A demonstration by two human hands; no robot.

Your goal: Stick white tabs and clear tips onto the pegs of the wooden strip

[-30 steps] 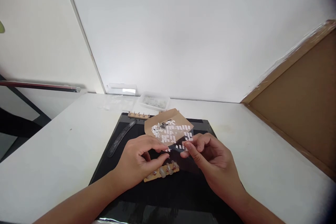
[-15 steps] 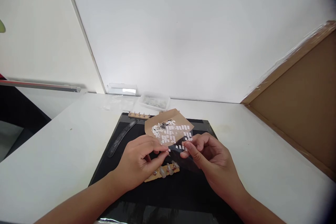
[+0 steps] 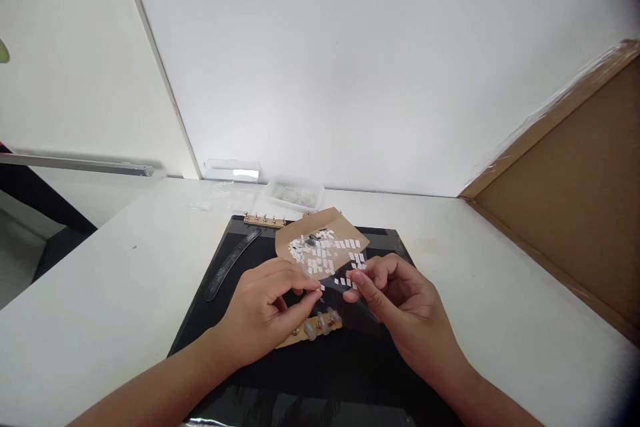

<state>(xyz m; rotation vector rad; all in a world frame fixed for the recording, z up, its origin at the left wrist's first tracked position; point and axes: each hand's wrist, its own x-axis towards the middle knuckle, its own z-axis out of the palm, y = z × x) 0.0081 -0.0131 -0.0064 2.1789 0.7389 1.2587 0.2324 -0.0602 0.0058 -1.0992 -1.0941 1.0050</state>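
Both of my hands hold up a clear sheet [image 3: 334, 259] dotted with several small white rectangular stickers, above a black mat [image 3: 300, 353]. My left hand [image 3: 265, 310] pinches the sheet's lower left edge between thumb and forefinger. My right hand [image 3: 395, 300] pinches its lower right edge. Behind the sheet lies a brown paper piece [image 3: 320, 230]. Just under my left fingers a small wooden strip with clear pegs [image 3: 313, 328] rests on the mat.
A second wooden strip with metal pins [image 3: 264, 219] and a long dark curved piece [image 3: 231, 261] lie at the mat's far left. A clear tray of small parts [image 3: 294, 193] stands by the wall. A brown board [image 3: 570, 193] leans at the right.
Hands and sheet barely move; my left thumb and forefinger have closed a little tighter on the sheet's edge. Something dark at the far left edge has shifted.
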